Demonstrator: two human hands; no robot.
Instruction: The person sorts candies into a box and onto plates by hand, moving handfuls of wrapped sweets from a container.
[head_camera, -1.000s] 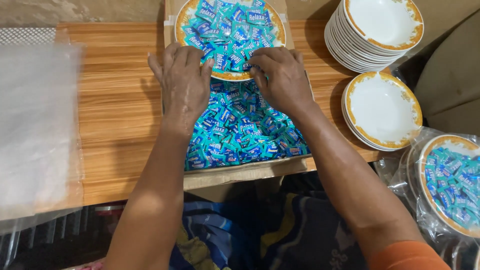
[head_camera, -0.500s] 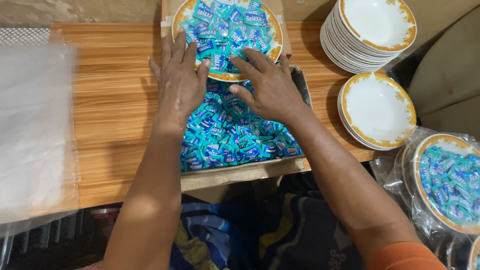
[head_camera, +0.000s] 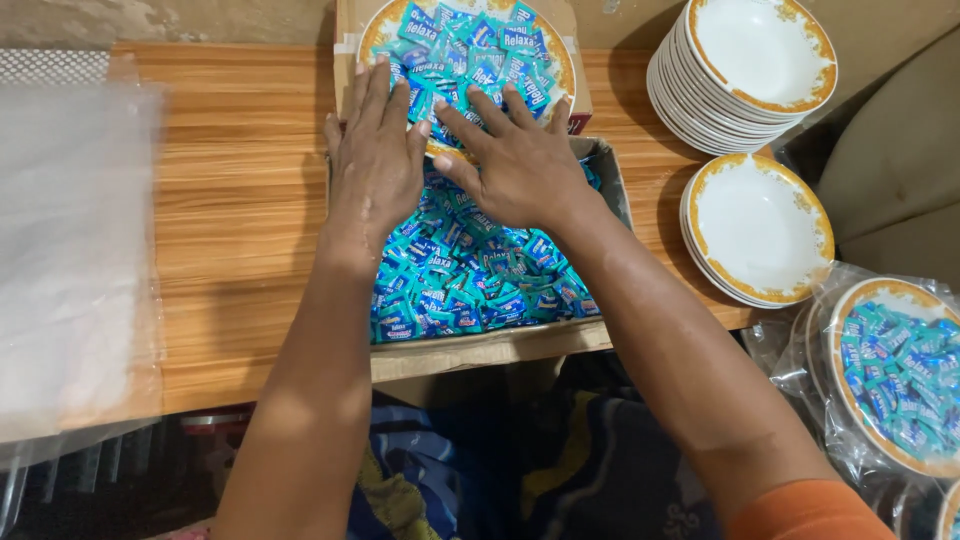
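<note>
A cardboard box on the wooden table is filled with several small blue and teal wrapped candies. At its far end rests a white plate with a gold rim, heaped with the same candies. My left hand lies flat, fingers spread, with the fingertips reaching the plate's near left rim. My right hand lies flat beside it, fingers spread over the plate's near edge and its candies. Neither hand grips anything.
A stack of empty gold-rimmed white plates stands at the back right, with a shorter stack in front of it. A plastic-wrapped plate of candies lies at the right edge. Clear plastic sheets cover the table's left.
Both hands have slid forward from the box's candies to the plate's near edge, and their fingers have spread flat.
</note>
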